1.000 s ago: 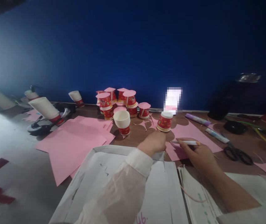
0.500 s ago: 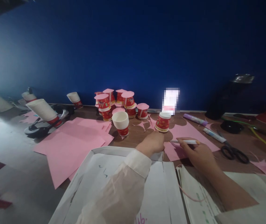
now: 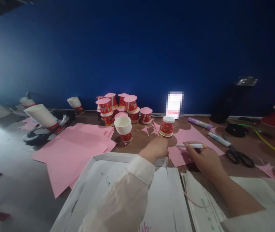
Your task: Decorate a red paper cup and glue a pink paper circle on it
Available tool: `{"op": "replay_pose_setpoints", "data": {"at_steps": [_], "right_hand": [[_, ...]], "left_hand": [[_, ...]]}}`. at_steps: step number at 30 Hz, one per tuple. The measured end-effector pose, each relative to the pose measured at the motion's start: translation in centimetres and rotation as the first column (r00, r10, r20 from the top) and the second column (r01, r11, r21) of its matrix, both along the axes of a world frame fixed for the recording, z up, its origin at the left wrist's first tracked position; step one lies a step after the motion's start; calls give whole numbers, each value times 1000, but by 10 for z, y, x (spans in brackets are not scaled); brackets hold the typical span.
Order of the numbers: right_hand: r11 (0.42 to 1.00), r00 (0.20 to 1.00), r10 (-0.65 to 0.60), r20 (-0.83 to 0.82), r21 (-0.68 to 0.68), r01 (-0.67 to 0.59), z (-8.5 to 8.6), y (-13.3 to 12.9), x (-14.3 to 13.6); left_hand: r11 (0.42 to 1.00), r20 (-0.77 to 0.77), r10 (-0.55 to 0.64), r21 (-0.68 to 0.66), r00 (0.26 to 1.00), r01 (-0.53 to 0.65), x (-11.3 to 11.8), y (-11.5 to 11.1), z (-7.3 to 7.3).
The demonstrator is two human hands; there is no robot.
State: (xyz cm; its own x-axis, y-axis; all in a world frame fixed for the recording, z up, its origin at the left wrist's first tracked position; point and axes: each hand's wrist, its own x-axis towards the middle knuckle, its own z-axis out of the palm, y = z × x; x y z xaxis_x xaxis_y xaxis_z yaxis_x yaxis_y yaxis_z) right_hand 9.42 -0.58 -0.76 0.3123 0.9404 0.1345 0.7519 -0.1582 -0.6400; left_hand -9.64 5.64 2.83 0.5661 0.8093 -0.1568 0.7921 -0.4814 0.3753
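Observation:
My right hand (image 3: pixel 206 158) is closed around a white pen (image 3: pixel 196 146), its tip pointing left over a cut pink sheet (image 3: pixel 190 137). My left hand (image 3: pixel 155 149) lies at the sheet's left edge, fingers curled down; whatever is under them is hidden. Just beyond it a red paper cup (image 3: pixel 166 128) stands upside down, with a bright, blurred-out phone-like screen behind. To the left, a stack of white-lined cups (image 3: pixel 123 127) stands upright. Several red cups topped with pink discs (image 3: pixel 130 98) are piled behind that stack.
Pink sheets (image 3: pixel 77 145) lie on the left beside tilted cup stacks (image 3: pixel 42 116). Black scissors (image 3: pixel 240 158), a glue stick (image 3: pixel 219 139) and a purple tube (image 3: pixel 199 123) are on the right. A white box lid (image 3: pixel 103 187) and papers (image 3: pixel 205 199) lie in front.
The whole view has shifted slightly, so most things appear a little further left. Both hands keep nearly the same pose, and the pen stays in my right hand.

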Motion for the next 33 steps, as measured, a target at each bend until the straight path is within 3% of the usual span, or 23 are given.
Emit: {"op": "replay_pose_setpoints", "data": {"at_steps": [3, 9, 12, 15, 21, 33], "right_hand": [[1000, 1000, -5, 19, 7, 5, -1, 1, 2], [984, 999, 0, -54, 176, 9, -2, -2, 4], [948, 980, -83, -179, 290, 134, 2, -6, 7], [931, 956, -159, -248, 285, 229, 6, -8, 9], [904, 958, -102, -268, 377, 202, 9, -6, 8], [902, 863, -115, -492, 313, 299, 0, -2, 18]], "left_hand": [[1000, 1, -1, -6, 1000, 1, 0, 0, 0], [1000, -11, 10, 3, 1000, -10, 0, -2, 1], [1000, -15, 21, 10, 1000, -21, 0, -3, 2], [1000, -23, 25, 6, 999, -25, -1, -3, 3], [1000, -28, 27, 3, 999, -27, 0, -2, 1], [999, 74, 12, -50, 997, -8, -2, 1, -4]]}}
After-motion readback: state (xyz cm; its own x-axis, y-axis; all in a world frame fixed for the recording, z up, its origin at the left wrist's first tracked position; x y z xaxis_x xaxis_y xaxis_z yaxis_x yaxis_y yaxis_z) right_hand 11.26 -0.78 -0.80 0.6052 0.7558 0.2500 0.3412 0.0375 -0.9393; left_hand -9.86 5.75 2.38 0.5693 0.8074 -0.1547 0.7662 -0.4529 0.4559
